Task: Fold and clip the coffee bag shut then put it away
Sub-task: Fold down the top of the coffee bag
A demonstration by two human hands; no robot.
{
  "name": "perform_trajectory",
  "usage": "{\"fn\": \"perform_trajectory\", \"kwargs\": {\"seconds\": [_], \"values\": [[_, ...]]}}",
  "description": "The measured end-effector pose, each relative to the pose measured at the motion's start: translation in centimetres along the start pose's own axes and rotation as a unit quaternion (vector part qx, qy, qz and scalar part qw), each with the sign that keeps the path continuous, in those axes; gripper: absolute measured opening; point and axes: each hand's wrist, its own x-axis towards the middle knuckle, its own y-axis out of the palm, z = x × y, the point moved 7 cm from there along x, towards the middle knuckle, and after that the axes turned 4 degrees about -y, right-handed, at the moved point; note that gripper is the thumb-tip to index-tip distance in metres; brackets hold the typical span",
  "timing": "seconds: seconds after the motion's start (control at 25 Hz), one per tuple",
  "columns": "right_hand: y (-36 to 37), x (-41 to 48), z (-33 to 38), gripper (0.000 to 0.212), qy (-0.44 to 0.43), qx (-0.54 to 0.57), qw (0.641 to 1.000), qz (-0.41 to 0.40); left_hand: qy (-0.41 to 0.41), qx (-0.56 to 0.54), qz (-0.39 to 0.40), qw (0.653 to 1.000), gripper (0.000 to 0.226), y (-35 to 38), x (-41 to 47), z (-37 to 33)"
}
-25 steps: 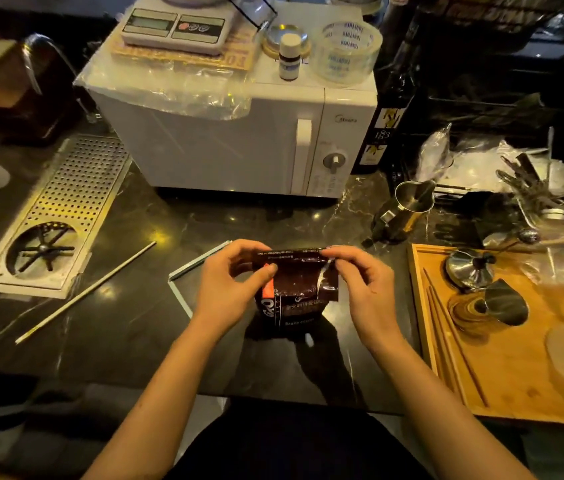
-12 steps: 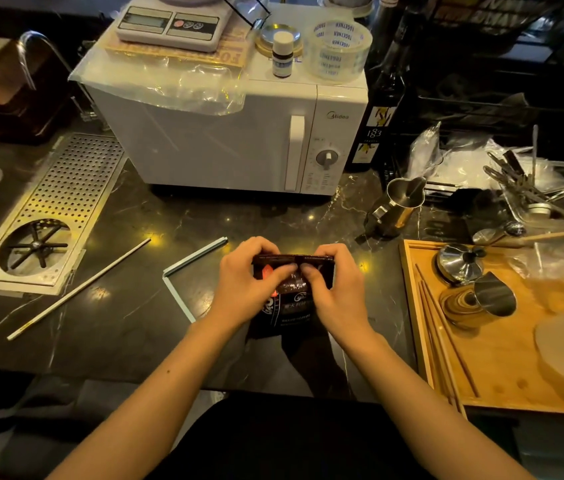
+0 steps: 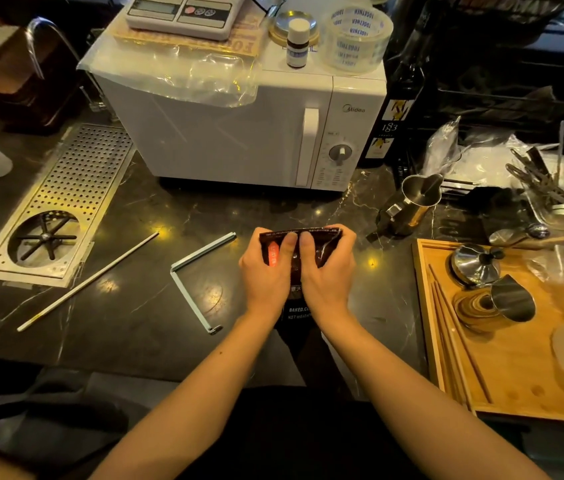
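Observation:
A dark brown coffee bag (image 3: 322, 249) with white print and an orange patch stands on the dark counter, its top flattened into a narrow fold. My left hand (image 3: 265, 275) and my right hand (image 3: 327, 275) both grip the bag's upper part, thumbs side by side pressing on its front. To the left of the bag, apart from my hands, a pale blue bag clip (image 3: 190, 285) lies hinged wide into an L on the counter.
A white microwave (image 3: 239, 133) stands just behind the bag. A steel milk jug (image 3: 415, 202) sits at the right, beside a wooden tray (image 3: 502, 386) holding metal cups and chopsticks. A thin white rod (image 3: 88, 280) and a perforated drain grate (image 3: 55, 209) lie at the left.
My hands have drawn together from the bag's corners to its middle, and the bag's top has been pressed down and flattened into a fold.

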Motion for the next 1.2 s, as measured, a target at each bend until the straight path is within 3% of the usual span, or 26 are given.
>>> {"fn": "perform_trajectory", "kwargs": {"seconds": [0.24, 0.56, 0.96, 1.2], "values": [[1.0, 2.1, -0.2, 0.036, 0.031, -0.094, 0.995, -0.031, 0.005, -0.012, -0.019, 1.000, 0.012, 0.9, 2.1, 0.3], [2.2, 4.4, -0.9, 0.025, 0.061, -0.124, 0.990, -0.038, -0.031, 0.034, -0.021, 0.999, 0.029, 1.7, 4.7, 1.0], [2.2, 4.8, -1.5, 0.030, 0.088, -0.143, 0.983, -0.069, -0.036, 0.084, -0.050, 0.995, 0.041, 1.2, 5.2, 1.4], [2.4, 4.6, -1.1, 0.038, 0.084, -0.142, 0.985, -0.046, -0.040, 0.072, -0.050, 0.995, 0.024, 1.7, 4.8, 1.0]]}}
